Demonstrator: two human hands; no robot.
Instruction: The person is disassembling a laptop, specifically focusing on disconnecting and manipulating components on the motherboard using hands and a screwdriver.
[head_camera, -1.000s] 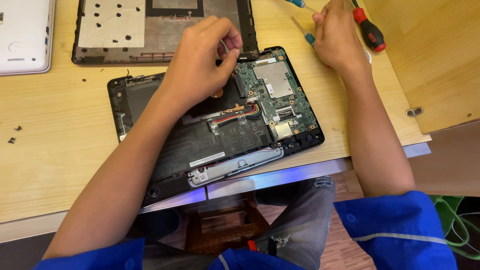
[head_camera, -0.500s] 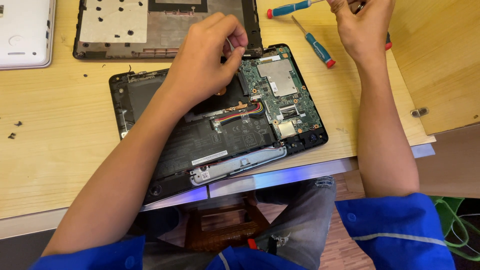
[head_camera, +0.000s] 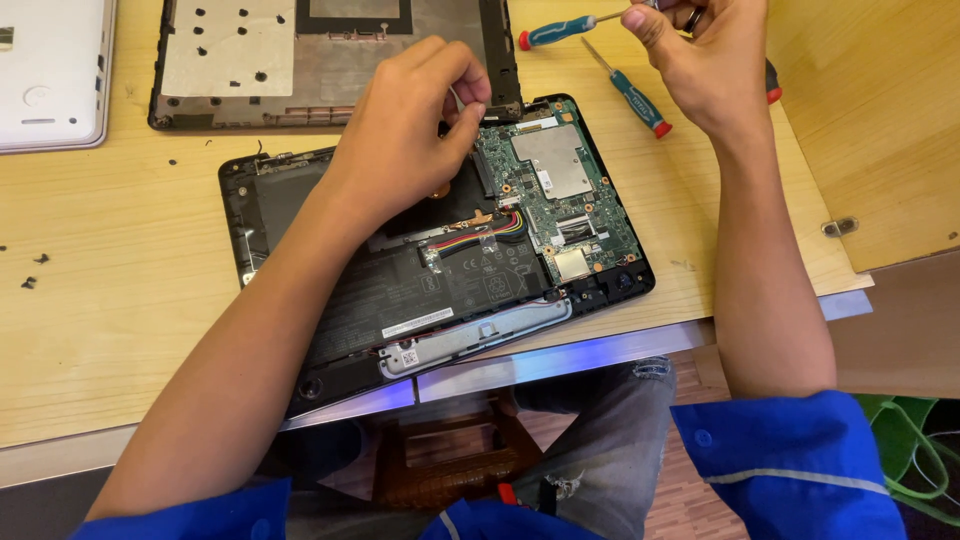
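While the white device (head_camera: 50, 75) sits far left on the wooden table (head_camera: 110, 330), the opened laptop (head_camera: 440, 260) lies in the middle with its removed bottom cover (head_camera: 320, 55) just beyond. The left hand (head_camera: 405, 140) hovers over the laptop's far edge, fingertips pinched narrow on something small, can't tell what. The green circuit board (head_camera: 555, 195) is just right of that pinch. Far right, the right hand (head_camera: 705, 60) grips a blue-handled screwdriver (head_camera: 560, 30) by its tip; another screwdriver (head_camera: 630, 92) lies just below.

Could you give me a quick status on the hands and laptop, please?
Left hand pinching over opened laptop. Right hand raised beside screwdrivers. Nothing obstructing.
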